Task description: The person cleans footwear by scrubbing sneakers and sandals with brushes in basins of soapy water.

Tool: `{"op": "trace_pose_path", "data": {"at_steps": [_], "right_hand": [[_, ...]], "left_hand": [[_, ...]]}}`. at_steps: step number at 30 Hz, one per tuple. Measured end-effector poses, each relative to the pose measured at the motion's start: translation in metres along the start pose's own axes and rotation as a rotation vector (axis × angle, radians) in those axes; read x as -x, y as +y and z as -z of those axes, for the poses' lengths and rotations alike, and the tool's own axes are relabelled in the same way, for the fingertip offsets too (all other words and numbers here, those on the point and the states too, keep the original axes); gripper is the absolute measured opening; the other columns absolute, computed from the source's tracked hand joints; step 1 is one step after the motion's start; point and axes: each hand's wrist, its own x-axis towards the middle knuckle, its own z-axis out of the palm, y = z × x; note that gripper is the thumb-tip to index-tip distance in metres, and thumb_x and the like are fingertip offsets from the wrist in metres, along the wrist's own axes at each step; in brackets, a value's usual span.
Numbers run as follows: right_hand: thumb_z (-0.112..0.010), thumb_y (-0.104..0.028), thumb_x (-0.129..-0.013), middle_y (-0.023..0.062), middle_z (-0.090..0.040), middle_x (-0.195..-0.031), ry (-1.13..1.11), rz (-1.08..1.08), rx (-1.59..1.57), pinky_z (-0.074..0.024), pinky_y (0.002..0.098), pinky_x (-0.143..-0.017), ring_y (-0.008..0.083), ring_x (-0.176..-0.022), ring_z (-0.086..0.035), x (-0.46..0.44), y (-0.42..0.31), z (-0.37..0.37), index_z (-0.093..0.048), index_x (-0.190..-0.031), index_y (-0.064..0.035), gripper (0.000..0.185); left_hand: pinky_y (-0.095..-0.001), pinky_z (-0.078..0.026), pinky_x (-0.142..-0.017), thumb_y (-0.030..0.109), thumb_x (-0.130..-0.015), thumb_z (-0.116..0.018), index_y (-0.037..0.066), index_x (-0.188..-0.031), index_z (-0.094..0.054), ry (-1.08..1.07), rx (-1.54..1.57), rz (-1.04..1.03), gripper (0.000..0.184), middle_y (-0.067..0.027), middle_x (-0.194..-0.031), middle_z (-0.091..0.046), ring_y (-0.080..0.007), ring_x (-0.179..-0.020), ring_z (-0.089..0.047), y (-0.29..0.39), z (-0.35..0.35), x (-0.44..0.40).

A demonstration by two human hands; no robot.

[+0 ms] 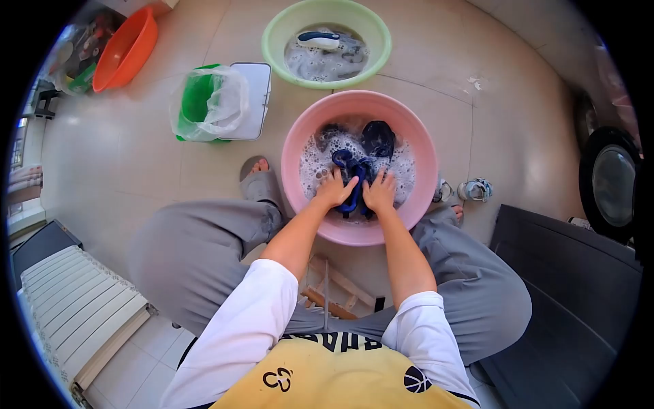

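Note:
A pink basin [421,215] of soapy water stands on the floor between my knees. Inside it, a wet blue cloth [357,180] lies between my two hands. My left hand [334,188] is at the cloth's left side, closed on its edge. On the other side my right hand [379,191] has its fingers over the cloth's right part, closed around it. Dark wet cloth [378,139] bulges above the foam near the basin's far side, and a smaller dark piece lies to its left.
Beyond is a green basin [381,54] with soapy water and a white-and-navy brush [319,39]. A bagged green bin [197,102], its lid [253,102] and an orange basin [129,51] are left. Sandals [475,190] and a black panel [565,293] are right.

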Motion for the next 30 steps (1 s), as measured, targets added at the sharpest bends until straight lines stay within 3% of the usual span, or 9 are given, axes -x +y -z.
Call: {"op": "trace_pose_path", "data": {"at_steps": [2, 9, 11, 13, 15, 18, 25, 27, 30], "right_hand": [[-0.051, -0.032, -0.081, 0.0260, -0.024, -0.135, 0.208, 0.021, 0.051, -0.0190, 0.0532, -0.101, 0.0448, -0.125, -0.021, 0.009, -0.007, -0.009, -0.025, -0.133, -0.0011, 0.066], [-0.041, -0.034, -0.086, 0.0220, -0.022, -0.138, 0.415, 0.131, 0.184, -0.0188, 0.0521, -0.102, 0.0397, -0.128, -0.019, 0.004, 0.001, -0.038, -0.025, -0.135, -0.0027, 0.061], [-0.036, -0.036, -0.088, 0.0217, -0.021, -0.139, 0.297, 0.065, 0.135, -0.0183, 0.0511, -0.103, 0.0402, -0.128, -0.018, 0.004, -0.015, -0.018, -0.023, -0.137, -0.0039, 0.060], [-0.033, -0.038, -0.089, 0.0239, -0.020, -0.139, -0.130, -0.196, -0.213, -0.0185, 0.0499, -0.103, 0.0413, -0.128, -0.020, 0.004, -0.021, -0.001, -0.020, -0.138, -0.0050, 0.060], [-0.034, -0.038, -0.088, 0.0271, -0.022, -0.137, -0.039, -0.130, 0.072, -0.0189, 0.0493, -0.103, 0.0424, -0.126, -0.023, -0.005, -0.005, -0.022, -0.023, -0.136, -0.0020, 0.061], [-0.037, -0.034, -0.087, 0.0301, -0.022, -0.135, -0.291, -0.011, 0.141, -0.0226, 0.0514, -0.100, 0.0457, -0.122, -0.025, -0.011, -0.006, -0.001, -0.033, -0.128, 0.0068, 0.058], [-0.056, -0.034, -0.079, 0.0285, -0.024, -0.134, 0.403, 0.254, -0.029, -0.0191, 0.0487, -0.103, 0.0435, -0.125, -0.022, 0.029, -0.021, 0.009, -0.029, -0.129, 0.0080, 0.070], [-0.059, -0.032, -0.076, 0.0278, -0.021, -0.136, 0.371, 0.223, 0.019, -0.0185, 0.0482, -0.104, 0.0421, -0.126, -0.020, 0.043, -0.037, 0.014, -0.026, -0.130, 0.0075, 0.074], [-0.066, -0.028, -0.072, 0.0260, -0.016, -0.139, 0.325, 0.236, 0.027, -0.0178, 0.0471, -0.105, 0.0388, -0.129, -0.017, 0.048, -0.044, 0.021, -0.022, -0.133, 0.0061, 0.083]], "left_hand": [[-0.0575, -0.020, -0.099, 0.067, -0.077, -0.039, -0.001, -0.137, -0.012, 0.096, -0.081, -0.012, 0.095, -0.0306, -0.139, -0.015, -0.0451, -0.129, -0.012, -0.004, -0.014, 0.000], [-0.0504, -0.025, -0.099, 0.067, -0.074, -0.043, -0.005, -0.134, -0.023, 0.237, -0.112, 0.091, 0.096, -0.0307, -0.135, -0.026, -0.0432, -0.127, -0.021, 0.014, -0.027, 0.001], [-0.0455, -0.029, -0.098, 0.069, -0.074, -0.040, -0.007, -0.130, -0.030, 0.245, -0.224, 0.108, 0.095, -0.0310, -0.132, -0.030, -0.0426, -0.124, -0.028, 0.014, -0.024, -0.004], [-0.0444, -0.032, -0.097, 0.070, -0.074, -0.037, -0.008, -0.128, -0.033, 0.059, -0.139, 0.120, 0.095, -0.0312, -0.130, -0.032, -0.0410, -0.121, -0.034, 0.021, -0.020, -0.005], [-0.0441, -0.034, -0.094, 0.070, -0.075, -0.035, -0.008, -0.127, -0.036, 0.015, -0.111, 0.128, 0.094, -0.0308, -0.126, -0.038, -0.0393, -0.115, -0.042, 0.017, -0.024, -0.011], [-0.0445, -0.038, -0.090, 0.071, -0.075, -0.036, -0.009, -0.125, -0.034, 0.148, -0.059, 0.062, 0.094, -0.0306, -0.118, -0.046, -0.0410, -0.105, -0.050, 0.016, -0.019, -0.006], [-0.0449, -0.044, -0.081, 0.031, -0.073, -0.065, -0.001, -0.128, -0.025, 0.039, 0.221, -0.183, 0.076, -0.0335, -0.110, -0.047, -0.0439, -0.098, -0.052, -0.023, 0.011, 0.004], [-0.0459, -0.044, -0.079, 0.023, -0.072, -0.064, -0.002, -0.125, -0.028, 0.402, -0.028, -0.313, 0.069, -0.0319, -0.101, -0.052, -0.0438, -0.093, -0.054, -0.025, 0.005, 0.007], [-0.0455, -0.044, -0.080, 0.016, -0.071, -0.060, -0.003, -0.113, -0.042, 0.497, 0.167, -0.136, 0.049, -0.0287, -0.089, -0.057, -0.0428, -0.088, -0.056, -0.015, 0.009, 0.002]]}}
